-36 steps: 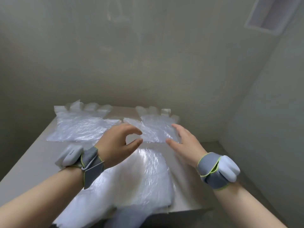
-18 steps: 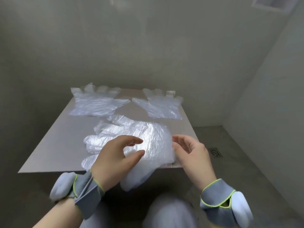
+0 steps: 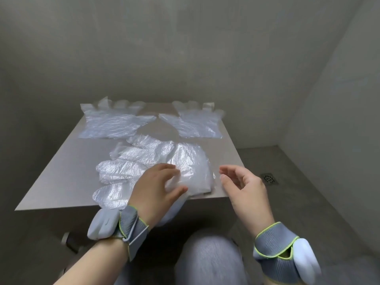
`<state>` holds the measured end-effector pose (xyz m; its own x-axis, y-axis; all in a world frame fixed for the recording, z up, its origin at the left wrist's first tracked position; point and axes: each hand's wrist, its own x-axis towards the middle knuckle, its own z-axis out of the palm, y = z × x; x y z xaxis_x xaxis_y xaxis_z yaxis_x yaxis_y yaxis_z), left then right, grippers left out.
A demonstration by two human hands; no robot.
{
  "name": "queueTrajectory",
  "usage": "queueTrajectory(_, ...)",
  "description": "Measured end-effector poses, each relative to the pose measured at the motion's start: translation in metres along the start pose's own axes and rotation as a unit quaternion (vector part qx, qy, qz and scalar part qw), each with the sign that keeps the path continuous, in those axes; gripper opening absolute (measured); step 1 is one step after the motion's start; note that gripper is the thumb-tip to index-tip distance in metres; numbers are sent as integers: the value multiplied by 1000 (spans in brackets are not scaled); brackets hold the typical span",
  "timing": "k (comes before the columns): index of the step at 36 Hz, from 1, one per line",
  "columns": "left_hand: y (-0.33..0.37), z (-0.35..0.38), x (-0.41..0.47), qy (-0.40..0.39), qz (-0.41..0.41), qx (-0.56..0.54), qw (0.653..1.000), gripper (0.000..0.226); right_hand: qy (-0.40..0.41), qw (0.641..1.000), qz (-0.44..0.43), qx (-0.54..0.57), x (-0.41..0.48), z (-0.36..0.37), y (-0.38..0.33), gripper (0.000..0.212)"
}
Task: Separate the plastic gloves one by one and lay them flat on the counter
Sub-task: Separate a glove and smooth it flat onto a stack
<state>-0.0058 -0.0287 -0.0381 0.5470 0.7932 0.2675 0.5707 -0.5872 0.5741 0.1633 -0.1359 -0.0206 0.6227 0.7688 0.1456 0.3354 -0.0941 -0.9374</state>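
A pile of clear plastic gloves [image 3: 148,167] lies near the front edge of the grey counter [image 3: 61,173], and part of it hangs over that edge. Two single gloves lie flat at the back: one on the left [image 3: 115,124], one on the right [image 3: 197,124]. My left hand [image 3: 156,194] sits over the near right part of the pile in a loose C shape, with fingertips and thumb touching the plastic. My right hand [image 3: 244,192] hovers just right of the pile with its fingers loosely curled, holding nothing.
Grey walls close in the counter at the back and on the right. A floor drain [image 3: 269,178] lies to the right of the counter. My knee [image 3: 207,258] is below the front edge. Both wrists carry grey straps with white pods.
Both hands have drawn back from the far gloves to the pile at the front edge. Over the last half second my right hand has moved slightly right, away from the pile.
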Motion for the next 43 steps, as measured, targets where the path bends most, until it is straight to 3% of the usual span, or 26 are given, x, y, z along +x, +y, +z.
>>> queueTrajectory(4,2,-3,0,13,-3,-35,999,55,-2,1000,-2,4,1,1,3,17)
queueTrajectory(10,-2,-9,2,39,1,-68,997,39,-5,1000,-10,6,2,3,4,17)
queueTrajectory(16,-7,-16,-1,53,-15,-109,993,38,-28,999,-20,-39,4,4,4,22)
queueTrajectory(21,-3,-29,-2,63,-32,-133,989,18,-77,989,-72,-100,10,8,-10,29)
queueTrajectory(26,-4,-38,-3,68,-23,-143,987,35,-111,972,-160,-130,21,15,-22,32)
queueTrajectory(31,-4,-46,-5,54,-18,-156,986,36,-125,963,-194,-137,31,23,-30,22)
queueTrajectory(35,-3,-49,-4,39,-24,-158,986,24,-119,962,-194,-152,35,28,-33,9)
queueTrajectory(43,-1,-45,-2,27,-38,-184,982,17,-84,963,-160,-198,46,27,-25,4)
